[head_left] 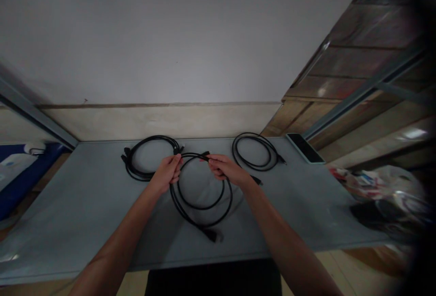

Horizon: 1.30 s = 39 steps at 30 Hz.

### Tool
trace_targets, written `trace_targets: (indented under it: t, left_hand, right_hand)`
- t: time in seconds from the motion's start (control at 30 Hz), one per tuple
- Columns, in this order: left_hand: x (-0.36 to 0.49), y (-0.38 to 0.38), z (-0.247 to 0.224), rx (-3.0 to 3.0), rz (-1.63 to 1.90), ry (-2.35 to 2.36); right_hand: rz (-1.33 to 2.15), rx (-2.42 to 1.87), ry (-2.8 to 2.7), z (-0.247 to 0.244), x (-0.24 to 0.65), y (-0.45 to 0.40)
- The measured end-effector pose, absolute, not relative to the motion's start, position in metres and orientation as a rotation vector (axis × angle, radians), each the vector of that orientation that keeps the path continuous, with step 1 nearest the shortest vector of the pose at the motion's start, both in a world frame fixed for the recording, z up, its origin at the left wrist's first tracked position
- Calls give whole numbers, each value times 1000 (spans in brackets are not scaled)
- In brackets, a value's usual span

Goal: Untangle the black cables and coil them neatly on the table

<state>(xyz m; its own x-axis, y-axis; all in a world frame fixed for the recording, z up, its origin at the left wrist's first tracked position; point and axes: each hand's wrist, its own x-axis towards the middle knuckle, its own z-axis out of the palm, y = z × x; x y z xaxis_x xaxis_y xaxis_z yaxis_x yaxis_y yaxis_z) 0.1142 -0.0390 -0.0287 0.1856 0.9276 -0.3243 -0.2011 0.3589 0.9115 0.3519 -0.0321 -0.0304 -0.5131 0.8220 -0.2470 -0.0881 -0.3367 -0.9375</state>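
Observation:
Both hands grip a black cable [227,205] that hangs in loose loops over the grey tabletop. My left hand [167,171] is closed in a pinch on the upper left of the loops, and my right hand [223,167] pinches the upper right. A short run of cable stretches between the fingers. One dark plug [208,234] of the cable dangles low, near the table's front. Behind my left hand lies a coiled black cable bundle [153,138] with plug ends at its left and right. Beyond my right hand rests another coiled black cable [254,137].
A phone [305,148] lies at the back right of the grey table [85,223]. Metal posts [44,123] rise at the table's back corners. Plastic bags [384,182] and a dark object stand off the right edge. A blue item [20,182] is at the left.

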Motion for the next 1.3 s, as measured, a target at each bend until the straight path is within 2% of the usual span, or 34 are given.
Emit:
trace_targets:
  t: [0.27, 0.6, 1.0, 1.3]
  left_hand:
    - [91, -27, -12, 679, 1252, 1096]
    - [108, -33, -24, 569, 1286, 1069]
    - [84, -21, -20, 307, 1351, 965]
    - [90, -21, -26, 34, 1369, 871]
  right_hand:
    - [1866, -866, -1122, -28, 378, -23]
    - [1711, -905, -1170, -28, 373, -25]
    - [1969, -635, -1057, -6, 370, -37]
    - [2044, -498, -1077, -10, 362, -47]
